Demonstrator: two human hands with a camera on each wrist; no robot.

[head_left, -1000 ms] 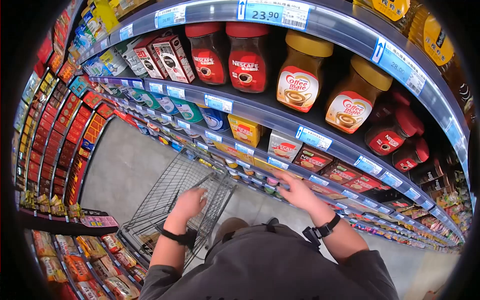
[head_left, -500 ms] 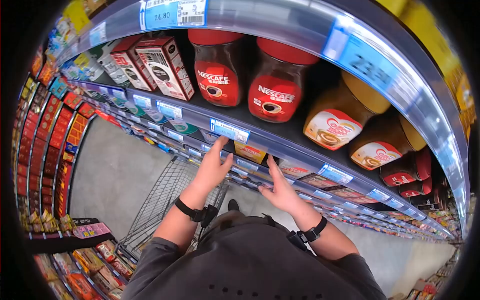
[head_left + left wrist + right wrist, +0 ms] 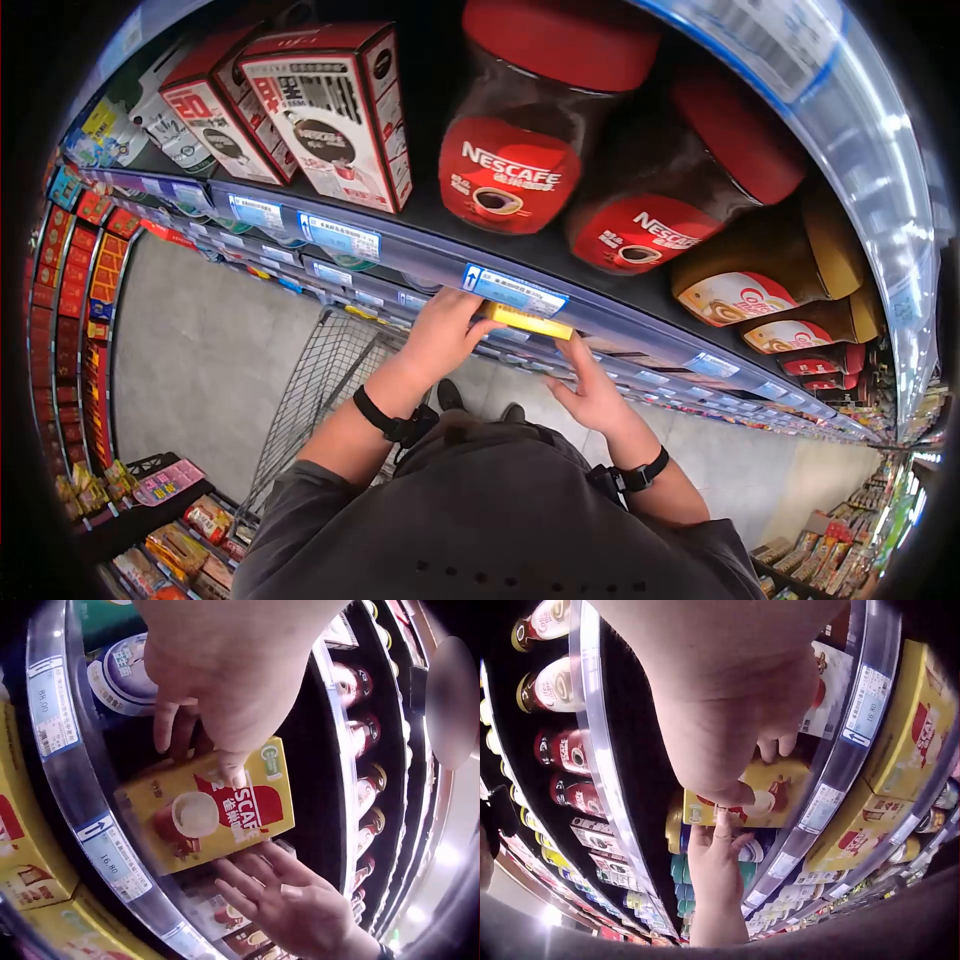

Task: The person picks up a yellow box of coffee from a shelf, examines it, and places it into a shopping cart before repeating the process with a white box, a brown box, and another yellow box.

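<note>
Shelving [image 3: 425,262]: long, tiered, priced along its rails, curving past the person in front of me.

Shopping cart [image 3: 310,390]: wire, on the floor at the person's left.

Person's torso [image 3: 490,510]: dark shirt, bent sleeves framing it, facing the shelves.

Left arm [image 3: 340,437]: slants forward and inward from the sleeve, wrist a little bent, hand high against the rail.

Right arm [image 3: 675,502]: slants inward from the other side, hand raised slightly lower than its fellow.

Left hand [image 3: 437,335]: clamped on one end of the yellow box, thumb laid over the printed front, other fingers bent round the end and partly hidden.

Right hand [image 3: 595,393]: palm toward the box's opposite end, fingers extended and slightly apart, thumb standing away from them; whether the fingertips touch the carton I cannot tell.

Yellow box [image 3: 199,817]: Nescafé carton, tilted, between the two hands at the front edge of a lower tier, beneath the red-lidded jars.

Red-lidded jar [image 3: 510,175]: upright on the tier above, beside another.

Wristbands [image 3: 378,412]: black, one per wrist, each carrying a small device.

Price label [image 3: 515,288]: blue and white, on the rail just above the box.
</note>
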